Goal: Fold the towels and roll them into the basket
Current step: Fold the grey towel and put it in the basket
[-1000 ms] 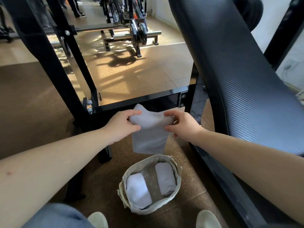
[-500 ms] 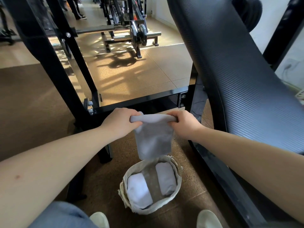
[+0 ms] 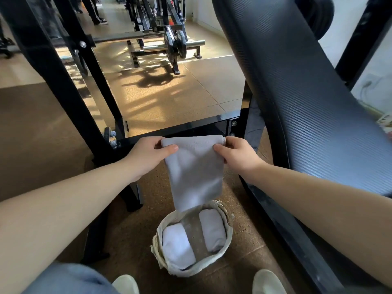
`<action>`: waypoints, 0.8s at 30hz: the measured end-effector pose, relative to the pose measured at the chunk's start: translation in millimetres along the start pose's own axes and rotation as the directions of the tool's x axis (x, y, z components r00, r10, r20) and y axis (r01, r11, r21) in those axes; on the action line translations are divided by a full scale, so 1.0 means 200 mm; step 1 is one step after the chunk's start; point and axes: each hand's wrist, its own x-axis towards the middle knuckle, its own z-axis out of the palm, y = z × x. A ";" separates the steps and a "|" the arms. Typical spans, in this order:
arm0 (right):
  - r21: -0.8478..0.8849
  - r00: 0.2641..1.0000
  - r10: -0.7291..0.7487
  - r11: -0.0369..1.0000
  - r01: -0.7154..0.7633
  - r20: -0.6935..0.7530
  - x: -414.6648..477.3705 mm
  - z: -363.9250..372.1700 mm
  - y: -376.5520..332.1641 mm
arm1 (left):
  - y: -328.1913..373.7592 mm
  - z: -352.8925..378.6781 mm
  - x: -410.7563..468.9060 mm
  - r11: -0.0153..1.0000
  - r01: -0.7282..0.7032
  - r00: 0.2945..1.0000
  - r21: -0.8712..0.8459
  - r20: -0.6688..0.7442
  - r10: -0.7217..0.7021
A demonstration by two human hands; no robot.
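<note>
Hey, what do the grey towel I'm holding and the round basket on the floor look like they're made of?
The grey towel looks like soft knit or terry cotton: matte, fine ribbed texture, hanging limp. The round pale basket seems woven from straw or paper rope with a fabric liner: braided strands show at its rim, though the fibre is uncertain.

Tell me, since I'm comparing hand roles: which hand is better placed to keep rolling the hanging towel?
Probably neither: left hand and right hand pinch opposite ends of the towel roll.

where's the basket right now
In the head view the basket sits on the floor at bottom centre, between the person's shoes and directly below the hanging grey towel, with two rolled towels inside.
</note>
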 end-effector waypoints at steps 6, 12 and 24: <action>0.051 0.999 0.017 0.999 -0.015 -0.031 -0.01 0.00 -0.01 | 0.00 0.02 0.00 0.985 0.066 0.997 -0.159 -0.024 -0.071; 0.003 0.996 -0.080 0.997 0.080 0.028 -0.01 0.02 -0.01 | 0.00 0.04 0.00 0.974 0.093 0.995 -0.207 -0.013 -0.098; -0.138 0.970 -0.018 0.989 0.052 0.241 -0.03 0.03 0.03 | -0.01 0.00 -0.03 0.954 0.276 0.934 -0.120 0.269 -0.237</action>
